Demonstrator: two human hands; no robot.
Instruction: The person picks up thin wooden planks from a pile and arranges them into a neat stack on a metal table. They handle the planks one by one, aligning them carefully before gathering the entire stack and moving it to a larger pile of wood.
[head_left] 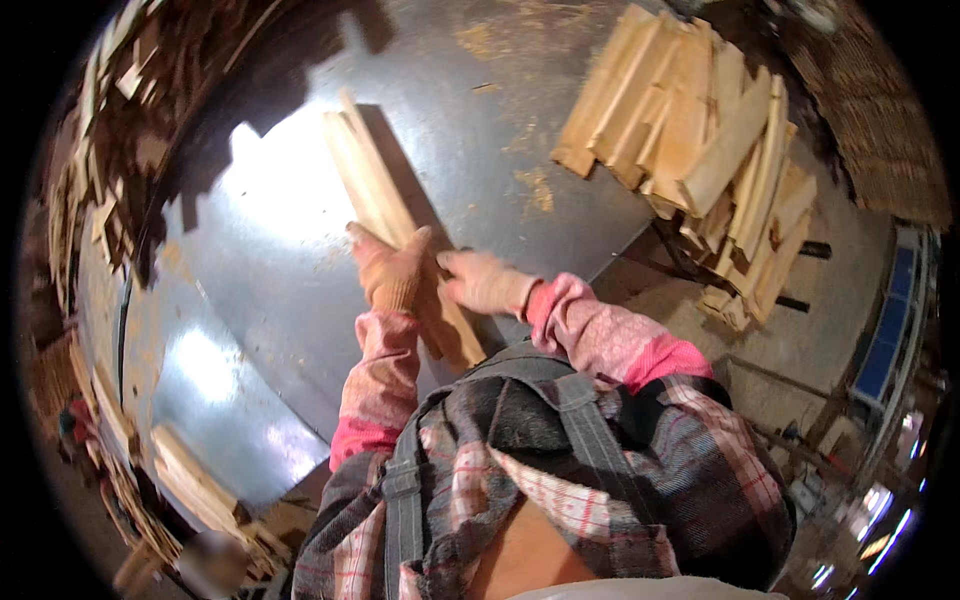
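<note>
A few long, pale wooden boards (pixel 372 185) lie side by side, slanting across the shiny metal table (pixel 300 270) in front of me. My left hand (pixel 388 268), in an orange-tan glove, is closed around them near their middle, thumb on the right side and fingers on the left. The boards' near end (pixel 460 340) points toward my body. My right hand (pixel 485 282), also gloved and slightly blurred, reaches in from the right. Its curled fingers are at the boards' right edge; the fingertips are partly hidden.
A large heap of cut boards (pixel 680 110) rests at the table's far right, with more stacked below it (pixel 765 250). Wood pieces (pixel 195 470) are piled at the lower left, beside a person's blurred head (pixel 212 563). Scrap wood (pixel 110 210) lines the far left; sawdust (pixel 537 188) dots the metal.
</note>
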